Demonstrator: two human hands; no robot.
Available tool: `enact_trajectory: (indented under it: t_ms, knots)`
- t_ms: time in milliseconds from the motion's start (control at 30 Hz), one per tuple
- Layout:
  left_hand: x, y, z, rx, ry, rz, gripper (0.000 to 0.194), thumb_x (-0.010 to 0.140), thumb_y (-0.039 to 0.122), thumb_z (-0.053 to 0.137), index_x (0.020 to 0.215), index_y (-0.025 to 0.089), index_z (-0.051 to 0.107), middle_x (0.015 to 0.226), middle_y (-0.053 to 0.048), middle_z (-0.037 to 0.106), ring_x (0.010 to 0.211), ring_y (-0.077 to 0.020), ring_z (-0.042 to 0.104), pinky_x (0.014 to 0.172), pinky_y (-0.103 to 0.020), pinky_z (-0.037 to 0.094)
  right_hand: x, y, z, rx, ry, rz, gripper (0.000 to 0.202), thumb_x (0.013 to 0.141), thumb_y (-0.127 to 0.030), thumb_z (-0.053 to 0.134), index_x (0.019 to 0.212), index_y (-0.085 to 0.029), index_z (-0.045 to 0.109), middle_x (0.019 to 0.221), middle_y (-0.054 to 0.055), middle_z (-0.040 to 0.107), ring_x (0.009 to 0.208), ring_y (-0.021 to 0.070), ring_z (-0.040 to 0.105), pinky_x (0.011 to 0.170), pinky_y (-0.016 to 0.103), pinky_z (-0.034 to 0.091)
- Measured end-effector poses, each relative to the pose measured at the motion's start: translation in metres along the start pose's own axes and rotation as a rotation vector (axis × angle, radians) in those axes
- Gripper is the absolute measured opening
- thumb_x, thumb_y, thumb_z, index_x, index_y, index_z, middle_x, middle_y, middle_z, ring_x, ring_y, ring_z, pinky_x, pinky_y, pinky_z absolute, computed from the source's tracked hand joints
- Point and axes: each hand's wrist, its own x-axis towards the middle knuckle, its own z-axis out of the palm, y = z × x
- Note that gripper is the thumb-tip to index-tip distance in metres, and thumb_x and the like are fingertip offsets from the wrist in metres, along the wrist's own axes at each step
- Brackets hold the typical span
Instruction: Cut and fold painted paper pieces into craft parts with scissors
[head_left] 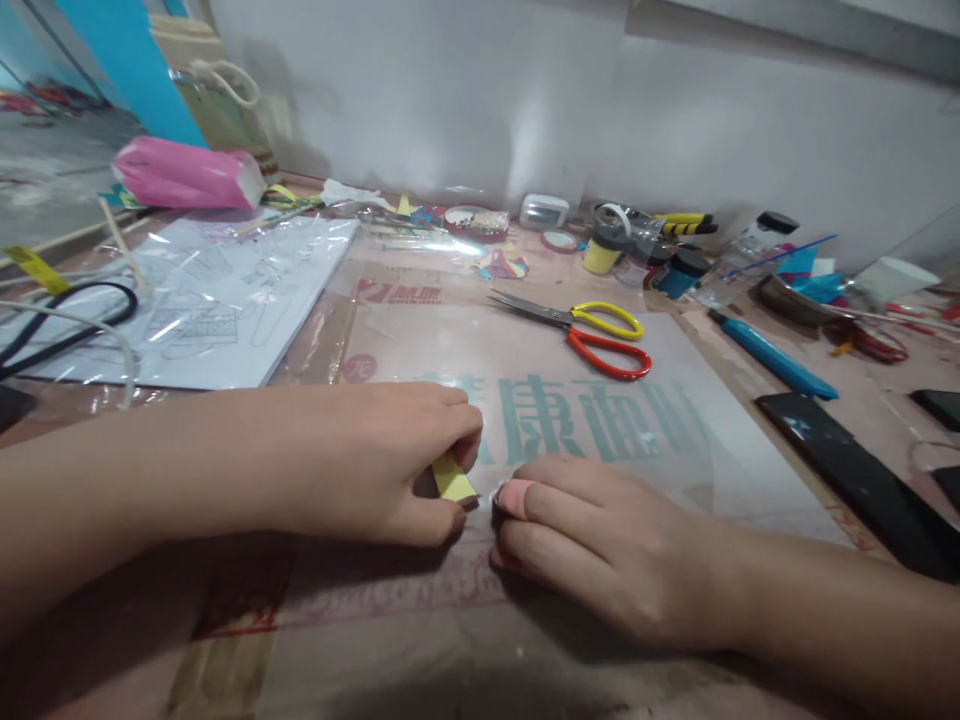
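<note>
Near the middle of the plastic-covered table (420, 660), my left hand (420, 450) is closed on a small yellow piece (454, 480) with a dark edge. Its thumb and fingers hold the piece from the left. Just to the right, my right hand (592, 530) is closed with curled fingers, a small gap from the yellow piece. Something small and dark shows at its fingertips, too hidden to name. Beyond both hands lie scissors (574, 325) with one yellow and one red handle, blades pointing left.
A stack of drawn paper sheets (202, 310) lies at the left, with a pink pack (187, 175) behind it. Paint jars (604, 248) and bottles stand along the wall. A blue cutter (780, 355) and a long black object (847, 470) lie at the right.
</note>
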Motion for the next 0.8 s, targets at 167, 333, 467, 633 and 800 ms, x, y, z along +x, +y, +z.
enact_trajectory:
  t_ms: [167, 333, 467, 633, 800]
  knots:
    - [0.000, -0.002, 0.000, 0.012, -0.020, 0.035, 0.020, 0.085, 0.045, 0.060, 0.089, 0.026, 0.063, 0.087, -0.003, 0.064, 0.068, -0.0190, 0.054, 0.060, -0.032, 0.037, 0.001, 0.000, -0.001, -0.006, 0.007, -0.008, 0.034, 0.105, -0.009, 0.037, 0.090, -0.010, 0.068, 0.091, 0.011, 0.067, 0.084, 0.0217, 0.057, 0.078, 0.035, 0.049]
    - [0.003, -0.004, 0.003, 0.007, -0.013, 0.054, 0.020, 0.087, 0.046, 0.060, 0.091, 0.026, 0.063, 0.089, -0.003, 0.064, 0.068, -0.0189, 0.053, 0.059, -0.032, 0.037, 0.001, 0.000, -0.001, -0.003, -0.008, -0.006, 0.034, 0.104, -0.009, 0.038, 0.091, -0.010, 0.069, 0.091, 0.011, 0.067, 0.082, 0.0219, 0.056, 0.077, 0.035, 0.050]
    - [0.002, 0.001, 0.007, 0.066, 0.005, 0.053, 0.021, 0.082, 0.043, 0.066, 0.090, 0.024, 0.063, 0.090, -0.004, 0.062, 0.068, -0.0191, 0.053, 0.058, -0.032, 0.037, 0.001, 0.000, 0.000, -0.019, 0.002, -0.007, 0.036, 0.105, -0.010, 0.036, 0.090, -0.010, 0.070, 0.089, 0.011, 0.067, 0.081, 0.0218, 0.056, 0.076, 0.035, 0.050]
    - [0.000, 0.001, 0.013, 0.107, 0.068, 0.103, 0.015, 0.084, 0.035, 0.066, 0.092, 0.023, 0.062, 0.091, -0.003, 0.061, 0.074, -0.0201, 0.055, 0.064, -0.032, 0.038, 0.003, 0.000, 0.000, -0.024, 0.024, -0.018, 0.040, 0.104, -0.009, 0.035, 0.089, -0.009, 0.071, 0.088, 0.012, 0.069, 0.078, 0.0229, 0.056, 0.074, 0.036, 0.050]
    - [0.004, -0.020, 0.014, 0.084, 0.116, 0.135, 0.032, 0.080, 0.052, 0.074, 0.093, 0.026, 0.062, 0.090, 0.000, 0.062, 0.072, -0.0189, 0.054, 0.063, -0.031, 0.038, 0.002, -0.001, -0.003, -0.018, 0.006, -0.015, 0.040, 0.105, -0.010, 0.033, 0.092, -0.009, 0.071, 0.089, 0.013, 0.069, 0.078, 0.0225, 0.057, 0.075, 0.036, 0.050]
